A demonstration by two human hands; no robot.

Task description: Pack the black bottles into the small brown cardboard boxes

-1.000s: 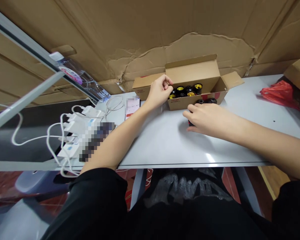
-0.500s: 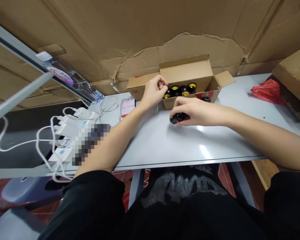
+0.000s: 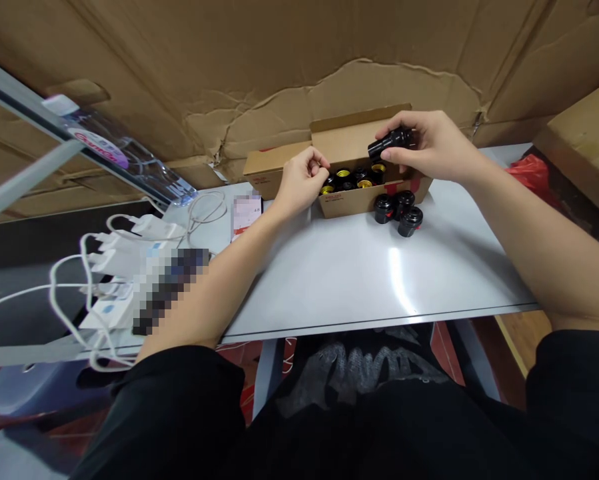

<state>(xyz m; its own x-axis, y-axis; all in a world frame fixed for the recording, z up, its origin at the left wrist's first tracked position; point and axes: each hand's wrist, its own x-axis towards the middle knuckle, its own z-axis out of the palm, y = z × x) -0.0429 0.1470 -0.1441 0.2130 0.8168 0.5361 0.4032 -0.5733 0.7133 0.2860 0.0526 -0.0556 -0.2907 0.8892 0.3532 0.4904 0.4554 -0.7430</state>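
An open cardboard box (image 3: 352, 203) stands at the back of the table, holding several black lamp holders (image 3: 363, 184), some showing brass-coloured screw threads. My left hand (image 3: 304, 179) is at the box's left end, its fingers curled closed around the near corner. Above the right part of the box, my right hand (image 3: 424, 143) grips a black lamp holder (image 3: 390, 142) lying roughly sideways between thumb and fingers. Whether this is one piece or two end to end, I cannot tell. Three more black lamp holders (image 3: 410, 221) stand upright on the table against and before the box's front right.
A power strip (image 3: 114, 300) with white plugs and cables lies on the left, near a blurred dark object (image 3: 172, 283) and a card (image 3: 246, 212). A water bottle (image 3: 124, 150) leans by the metal frame. At right are a red plastic bag (image 3: 532, 177) and a carton (image 3: 586, 140).
My right hand has risen from the tabletop to above the box with a black lamp holder in it. The lamp holders before the box now show fully. My left hand stays at the box.
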